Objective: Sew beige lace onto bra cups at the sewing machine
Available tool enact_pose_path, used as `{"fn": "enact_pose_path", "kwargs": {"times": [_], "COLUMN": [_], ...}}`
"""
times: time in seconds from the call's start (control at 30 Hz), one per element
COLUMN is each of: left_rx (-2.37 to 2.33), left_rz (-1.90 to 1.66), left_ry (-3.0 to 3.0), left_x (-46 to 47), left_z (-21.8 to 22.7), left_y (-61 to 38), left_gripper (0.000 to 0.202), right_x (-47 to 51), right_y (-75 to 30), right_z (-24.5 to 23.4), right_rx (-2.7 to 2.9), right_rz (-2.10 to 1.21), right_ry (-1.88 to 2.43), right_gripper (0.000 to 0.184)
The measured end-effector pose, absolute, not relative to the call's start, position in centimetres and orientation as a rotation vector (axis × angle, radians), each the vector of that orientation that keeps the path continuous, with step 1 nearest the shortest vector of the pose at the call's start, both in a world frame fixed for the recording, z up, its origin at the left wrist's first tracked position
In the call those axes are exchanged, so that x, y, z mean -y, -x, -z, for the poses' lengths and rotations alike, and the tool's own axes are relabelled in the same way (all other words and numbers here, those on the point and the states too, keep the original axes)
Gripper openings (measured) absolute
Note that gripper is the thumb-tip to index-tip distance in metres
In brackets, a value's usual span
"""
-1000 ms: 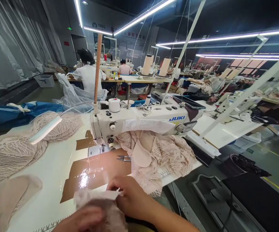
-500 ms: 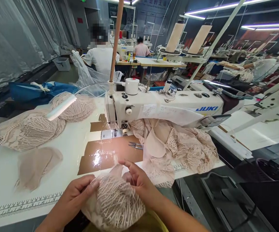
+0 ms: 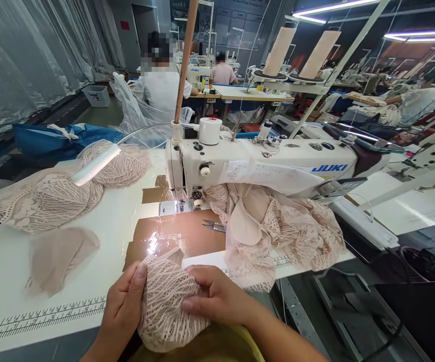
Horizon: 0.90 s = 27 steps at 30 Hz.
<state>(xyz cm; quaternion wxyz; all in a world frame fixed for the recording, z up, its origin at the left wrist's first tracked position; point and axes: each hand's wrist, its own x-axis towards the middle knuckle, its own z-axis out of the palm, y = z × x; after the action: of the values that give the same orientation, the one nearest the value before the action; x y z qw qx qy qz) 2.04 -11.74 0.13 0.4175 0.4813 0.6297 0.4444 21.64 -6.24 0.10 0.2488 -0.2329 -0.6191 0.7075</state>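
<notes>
Before the sewing machine [image 3: 296,153], the lace piece [image 3: 168,306] points forward, long axis running near to far. Left hand [image 3: 121,299] and right hand [image 3: 221,296] pinch opposite sides.

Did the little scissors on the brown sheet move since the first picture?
No. The scissors lie at the right edge of the brown sheet, beside the lacy heap, as before; only the view shifted.
</notes>
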Motion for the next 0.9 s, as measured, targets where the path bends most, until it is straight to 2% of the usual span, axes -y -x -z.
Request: {"fn": "enact_pose_path", "kwargs": {"times": [0.07, 0.13, 0.3, 0.33, 0.4, 0.47, 0.5, 0.57, 0.67, 0.77, 0.8, 0.87, 0.9], "left_rx": [-1.536, -1.474, -1.421, -1.308, -0.978, -0.718, -0.666, -0.702, -0.872, -0.931, -0.901, -0.822, -0.863], "left_rz": [-1.108, -1.126, -1.397, -1.418, -1.366, -1.242, -1.194, -1.132, -1.103, -1.045, -1.006, -0.943, -0.952], "left_ry": [-1.269, -1.241, -0.433, -0.319, -0.257, -0.307, -0.334, -0.362, -0.351, -0.416, -0.493, -0.731, -0.869], "left_x": [11.8, 11.9, 11.3, 11.3, 11.7, 12.5, 12.9, 13.5, 13.8, 14.0, 14.2, 14.5, 14.6], "left_z": [0.0, 0.2, 0.6, 0.6, 0.5, 0.4, 0.3, 0.3, 0.7, 1.9, 2.3, 2.5, 2.3], "left_y": [-2.4, -2.5, -0.9, -0.7, -0.9, -1.8, -2.5, -3.7, -4.4, -3.1, -2.2, -0.1, 0.9], "left_gripper": [0.041, 0.040, 0.023, 0.025, 0.045, 0.068, 0.072, 0.063, 0.046, 0.010, 0.016, 0.041, 0.042], "right_x": [6.2, 6.2, 6.4, 6.5, 6.5, 6.5, 6.5, 6.6, 6.6, 6.0, 5.6, 5.0, 4.8], "right_y": [-21.1, -20.5, -20.2, -20.1, -19.9, -19.6, -19.3, -18.9, -18.6, -19.1, -19.4, -20.0, -20.3], "right_z": [-0.3, 0.0, 1.3, 1.5, 1.4, 1.1, 0.9, 0.7, 0.7, 0.8, 0.7, 0.3, 0.1], "right_rx": [1.695, 1.567, 1.065, 0.988, 0.901, 0.931, 0.987, 1.131, 1.136, 0.890, 0.829, 0.811, 0.868], "right_rz": [-1.834, -1.877, -1.917, -1.890, -1.863, -1.861, -1.859, -1.850, -1.868, -1.865, -1.835, -1.770, -1.763], "right_ry": [0.632, 0.634, 0.807, 0.817, 0.790, 0.747, 0.731, 0.724, 0.778, 0.779, 0.765, 0.764, 0.776], "right_gripper": [0.034, 0.033, 0.037, 0.040, 0.041, 0.033, 0.029, 0.025, 0.029, 0.032, 0.031, 0.029, 0.028]}}
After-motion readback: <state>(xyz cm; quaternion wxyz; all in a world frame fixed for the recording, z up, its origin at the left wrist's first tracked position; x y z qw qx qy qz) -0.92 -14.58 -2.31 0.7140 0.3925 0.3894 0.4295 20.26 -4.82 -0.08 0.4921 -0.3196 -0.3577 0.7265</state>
